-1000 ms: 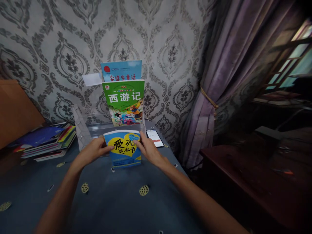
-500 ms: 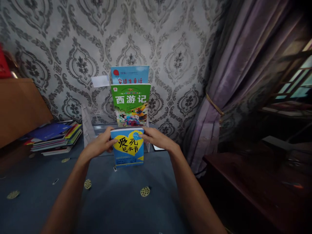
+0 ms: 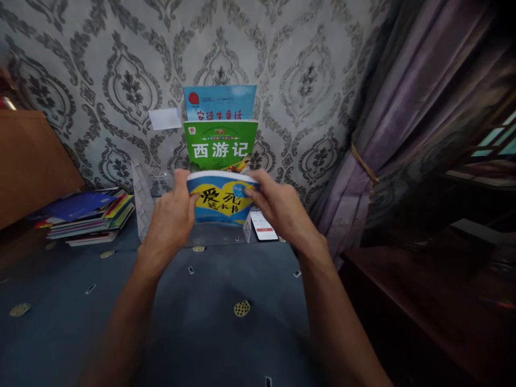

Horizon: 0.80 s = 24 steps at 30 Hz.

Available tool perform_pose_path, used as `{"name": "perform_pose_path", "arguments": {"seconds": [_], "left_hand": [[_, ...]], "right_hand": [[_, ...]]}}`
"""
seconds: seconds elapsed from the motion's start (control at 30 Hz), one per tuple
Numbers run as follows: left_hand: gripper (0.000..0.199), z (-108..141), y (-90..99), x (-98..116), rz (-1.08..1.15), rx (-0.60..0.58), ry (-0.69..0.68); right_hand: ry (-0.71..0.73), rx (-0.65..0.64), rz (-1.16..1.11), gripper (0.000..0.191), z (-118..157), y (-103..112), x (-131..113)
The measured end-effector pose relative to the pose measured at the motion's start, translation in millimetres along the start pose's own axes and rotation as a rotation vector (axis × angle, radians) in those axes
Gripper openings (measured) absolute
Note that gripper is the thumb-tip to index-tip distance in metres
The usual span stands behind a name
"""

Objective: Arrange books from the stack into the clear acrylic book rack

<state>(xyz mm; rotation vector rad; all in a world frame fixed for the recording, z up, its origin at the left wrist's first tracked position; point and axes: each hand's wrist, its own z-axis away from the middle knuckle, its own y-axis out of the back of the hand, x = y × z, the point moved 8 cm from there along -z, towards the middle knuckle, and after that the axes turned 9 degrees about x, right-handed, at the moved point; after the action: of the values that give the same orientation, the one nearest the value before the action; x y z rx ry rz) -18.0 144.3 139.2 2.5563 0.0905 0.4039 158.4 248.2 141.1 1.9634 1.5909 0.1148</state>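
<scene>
A blue book with a yellow heart on its cover is held up by its two sides, its top edge bowed. My left hand grips the left side, thumb on the front cover. On the opposite side my right hand pinches the upper corner, thumb also on the front. Just behind stand a green book and, taller at the back, a light blue book. They rest upright in a clear acrylic stand, whose middle is partly hidden by the held book.
A stack of books and folders lies at the left beside a brown box. A phone with a lit screen lies right of the stand. A dark blue patterned cloth covers the table; a purple curtain hangs at the right.
The blue book has risen off the table toward the stand and tilted, now covering the green book's lower part. Both hands moved up with it. The phone shows more fully.
</scene>
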Motion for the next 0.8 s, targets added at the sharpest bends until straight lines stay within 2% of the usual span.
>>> {"name": "perform_pose_path", "arguments": {"seconds": [0.13,0.27,0.37,0.5,0.8], "left_hand": [[0.034,-5,16.0,19,0.009,0.125,0.003],[0.037,-8,8.0,22,0.023,0.195,-0.009],[0.036,-9,-4.2,17,0.02,0.224,-0.028],[0.036,-10,-17.4,12,-0.011,0.184,-0.035],[0.041,-10,-23.7,12,-0.015,0.143,-0.043]], "right_hand": [[0.021,0.201,0.022,0.027,0,23,-12],[0.023,0.293,0.023,0.029,-1,21,-7],[0.027,0.289,0.016,0.028,-2,10,1],[0.026,0.273,0.019,0.028,-2,1,10],[-0.018,0.231,0.027,0.031,-2,-2,17]]}}
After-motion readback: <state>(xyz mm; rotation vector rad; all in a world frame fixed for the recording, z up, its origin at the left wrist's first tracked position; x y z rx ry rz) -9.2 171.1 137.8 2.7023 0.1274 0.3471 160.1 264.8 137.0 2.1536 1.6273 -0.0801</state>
